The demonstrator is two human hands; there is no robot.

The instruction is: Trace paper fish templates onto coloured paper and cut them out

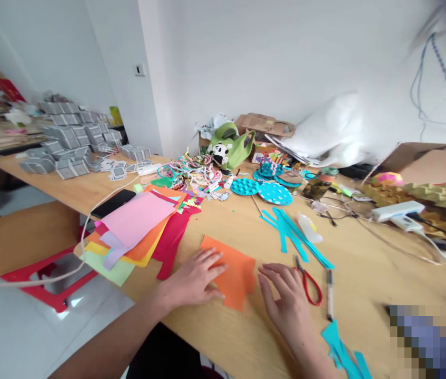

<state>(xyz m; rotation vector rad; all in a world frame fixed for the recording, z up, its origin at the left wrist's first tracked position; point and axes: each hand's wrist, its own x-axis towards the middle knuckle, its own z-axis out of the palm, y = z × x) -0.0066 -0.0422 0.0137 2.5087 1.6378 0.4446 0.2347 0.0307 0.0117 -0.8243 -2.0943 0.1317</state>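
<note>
An orange felt piece [234, 271] with a notched lower right edge lies flat on the wooden table [215, 221]. My left hand [195, 276] rests on its left side, fingers apart. Just right of the felt, my right hand [286, 295] is held with its fingers apart and curved, holding nothing. Beside that hand lie red-handled scissors [313, 287] and a pen [329, 296]. Left of my hands is a stack of coloured sheets, a pink sheet [139, 218] on top, with a dark red piece [171, 242] beside it.
Blue strips [299, 237] lie beyond the scissors, more blue scraps [341, 347] at the lower right. Blue discs [275, 193], a pile of colourful strings [191, 171] and a green bag [230, 150] stand farther back. A power strip [397, 210] is at the right, a phone [114, 203] at the left.
</note>
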